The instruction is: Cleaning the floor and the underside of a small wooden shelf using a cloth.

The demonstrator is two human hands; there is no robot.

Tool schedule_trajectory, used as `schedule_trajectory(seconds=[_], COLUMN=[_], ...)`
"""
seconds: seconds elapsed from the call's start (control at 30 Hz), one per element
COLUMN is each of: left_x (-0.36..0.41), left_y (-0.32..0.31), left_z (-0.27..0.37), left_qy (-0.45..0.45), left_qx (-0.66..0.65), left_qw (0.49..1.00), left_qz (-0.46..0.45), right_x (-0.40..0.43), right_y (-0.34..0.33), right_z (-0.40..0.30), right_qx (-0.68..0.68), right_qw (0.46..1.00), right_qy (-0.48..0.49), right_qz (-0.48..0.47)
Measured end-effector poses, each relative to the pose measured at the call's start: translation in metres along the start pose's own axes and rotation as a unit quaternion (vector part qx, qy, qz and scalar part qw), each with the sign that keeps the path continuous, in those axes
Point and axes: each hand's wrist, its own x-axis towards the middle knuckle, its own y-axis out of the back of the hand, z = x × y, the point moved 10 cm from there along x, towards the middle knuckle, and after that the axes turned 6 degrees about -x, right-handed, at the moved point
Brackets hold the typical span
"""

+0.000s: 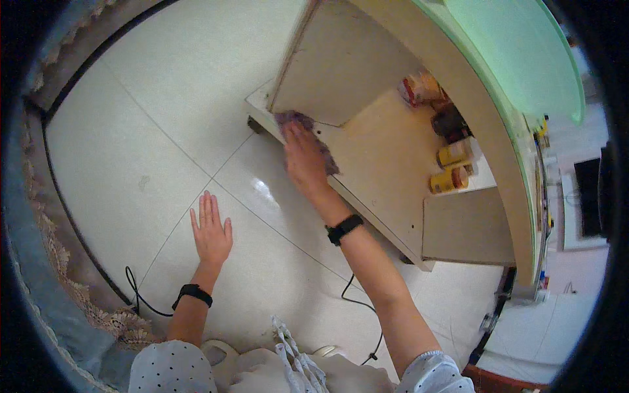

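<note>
My right hand (305, 159) presses a purple-grey cloth (327, 156) onto the front left part of the bottom shelf (378, 162) of a low wooden cabinet. The cloth shows on both sides of the hand; its fingertips are blurred. My left hand (211, 231) is over the tiled floor with its fingers apart and nothing in it; whether it touches the tiles I cannot tell. Deeper in the cabinet stand two yellow containers (454, 153) (448, 180), a red-and-pale container (422, 89) and a dark object (448, 122).
The cabinet's curved top edge (491, 98) passes on the right, beneath a green translucent panel (530, 54). Black cables (363, 302) lie on the floor near my feet. A bed with a lace-edged cover (54, 245) borders the left side. A dark screen (589, 196) is at the far right.
</note>
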Motion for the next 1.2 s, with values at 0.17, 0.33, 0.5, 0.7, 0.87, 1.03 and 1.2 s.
schedule_trajectory(seconds=[0.17,0.33,0.5,0.7,0.87,1.03,1.2], left_x=[-0.004,-0.004,-0.002,-0.005,-0.005,-0.005,-0.006], left_y=[0.004,0.005,-0.003,-0.003,0.0,-0.003,-0.008], left_z=[0.002,-0.001,0.008,-0.004,-0.001,-0.002,0.004], left_qy=[-0.007,-0.014,-0.026,-0.024,-0.033,-0.027,-0.033], left_qx=[0.0,-0.002,-0.003,0.015,0.027,0.049,0.031], left_qw=[1.0,0.999,0.998,0.998,0.998,0.998,0.998], left_qz=[0.003,0.038,0.048,0.053,0.054,0.043,0.054], right_x=[-0.042,-0.136,-0.23,-0.323,-0.325,-0.239,-0.187], right_y=[0.018,0.061,0.109,0.127,0.133,0.114,0.098], right_z=[0.019,0.152,0.23,0.21,0.213,0.252,0.28], right_qx=[-0.001,-0.051,-0.083,-0.024,0.002,-0.004,-0.073], right_qw=[0.995,0.992,0.982,0.972,0.971,0.979,0.96], right_qy=[0.104,-0.109,-0.164,-0.219,-0.226,-0.199,-0.268], right_qz=[0.001,-0.027,-0.042,-0.078,-0.075,-0.037,0.027])
